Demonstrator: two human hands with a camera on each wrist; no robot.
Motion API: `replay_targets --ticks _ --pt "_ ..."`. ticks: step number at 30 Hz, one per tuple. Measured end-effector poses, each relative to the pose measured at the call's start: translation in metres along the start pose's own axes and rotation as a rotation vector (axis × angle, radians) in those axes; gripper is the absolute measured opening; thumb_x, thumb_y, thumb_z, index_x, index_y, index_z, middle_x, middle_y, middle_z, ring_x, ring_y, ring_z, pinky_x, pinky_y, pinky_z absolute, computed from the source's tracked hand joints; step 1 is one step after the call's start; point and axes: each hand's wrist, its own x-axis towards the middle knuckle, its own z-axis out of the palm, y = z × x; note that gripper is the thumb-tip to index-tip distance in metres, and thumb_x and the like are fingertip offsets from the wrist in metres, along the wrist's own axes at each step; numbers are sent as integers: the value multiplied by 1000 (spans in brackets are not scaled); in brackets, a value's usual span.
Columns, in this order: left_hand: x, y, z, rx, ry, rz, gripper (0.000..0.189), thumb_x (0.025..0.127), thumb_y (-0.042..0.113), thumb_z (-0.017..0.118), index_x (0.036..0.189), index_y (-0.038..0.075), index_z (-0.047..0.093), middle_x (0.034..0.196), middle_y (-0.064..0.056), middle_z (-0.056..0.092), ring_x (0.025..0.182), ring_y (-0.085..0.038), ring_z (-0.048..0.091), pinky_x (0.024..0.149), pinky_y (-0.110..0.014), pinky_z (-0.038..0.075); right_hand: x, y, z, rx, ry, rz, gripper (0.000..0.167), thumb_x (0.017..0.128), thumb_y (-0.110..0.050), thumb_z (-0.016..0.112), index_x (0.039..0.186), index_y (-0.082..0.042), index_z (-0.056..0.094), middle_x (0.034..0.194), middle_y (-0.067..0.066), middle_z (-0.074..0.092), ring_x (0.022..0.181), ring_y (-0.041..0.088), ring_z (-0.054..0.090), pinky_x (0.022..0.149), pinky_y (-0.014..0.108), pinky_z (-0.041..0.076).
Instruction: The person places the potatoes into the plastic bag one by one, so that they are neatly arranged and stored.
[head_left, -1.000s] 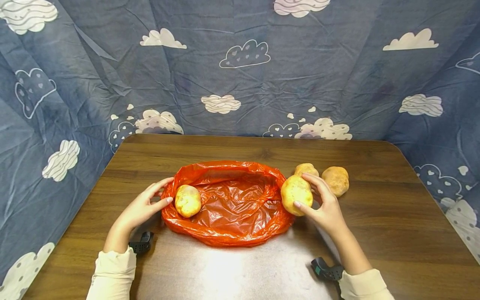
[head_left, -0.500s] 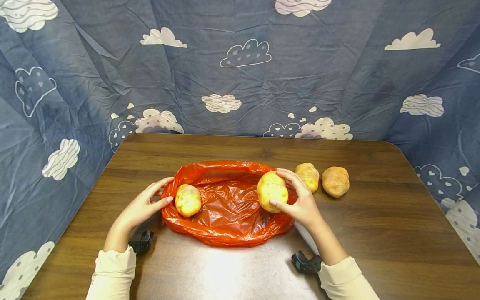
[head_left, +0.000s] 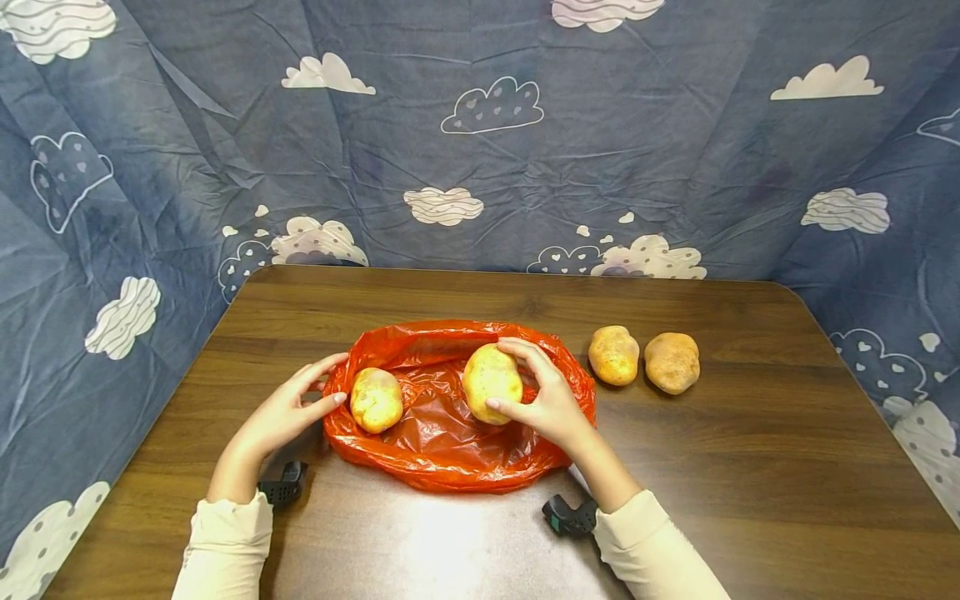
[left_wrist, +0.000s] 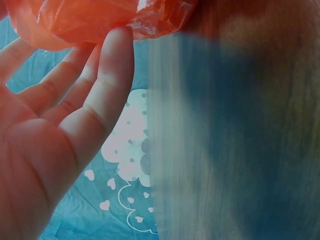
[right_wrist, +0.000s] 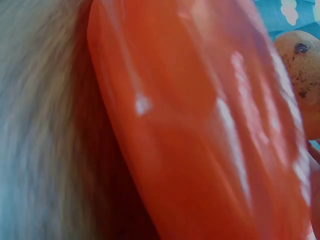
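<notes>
A red plastic bag (head_left: pixel 450 475) lies wide open on the table, its rim rolled into an oval. Inside its left end rests a yellow potato (head_left: pixel 377 402). My left hand (head_left: pixel 281 417) holds the bag's left rim, thumb and fingertips against the plastic; in the left wrist view the thumb (left_wrist: pixel 112 75) touches the bag's edge. Over the middle of the bag, my right hand (head_left: pixel 551 404) grips a second potato (head_left: pixel 491 383) between thumb and fingers. The right wrist view shows that potato (right_wrist: pixel 300 80) partly behind the bag's wall (right_wrist: pixel 200 120).
Two more potatoes, a yellow one (head_left: pixel 614 356) and a browner one (head_left: pixel 672 363), lie to the right of the bag. The wooden table (head_left: pixel 765 467) ends at a cloud-patterned cloth (head_left: pixel 517 167). Black wrist devices (head_left: pixel 570 517) sit under the wrists.
My right hand has carried its potato leftward, from the bag's right rim to above its middle. The left hand and the potato in the bag stay where they were.
</notes>
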Motion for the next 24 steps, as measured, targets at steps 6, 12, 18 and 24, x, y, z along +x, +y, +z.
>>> replay_targets --ticks 6,12,18,24 --pt "2 -10 0 -16 0 4 55 87 13 60 137 10 37 125 -14 41 99 -25 42 70 -27 47 9 6 16 57 -51 29 64 68 5 75 123 8 44 124 18 44 114 26 44 90 35 40" --pt "2 -10 0 -13 -1 8 55 87 13 60 137 10 37 125 -14 41 99 -25 42 70 -26 47 15 12 30 43 -88 44 62 69 0 76 123 6 45 124 17 45 113 24 44 90 32 40" --pt "3 -13 0 -11 -3 12 55 87 12 60 137 8 36 125 -15 40 99 -25 42 70 -26 47 22 27 46 73 -106 53 63 70 -1 75 125 3 44 125 14 43 116 25 41 90 33 40" --pt "3 -13 0 -13 -3 13 55 87 12 60 136 8 37 124 -15 41 98 -25 43 70 -26 47 26 53 63 95 -144 79 64 71 -8 76 127 -6 44 128 6 40 116 18 41 90 29 39"
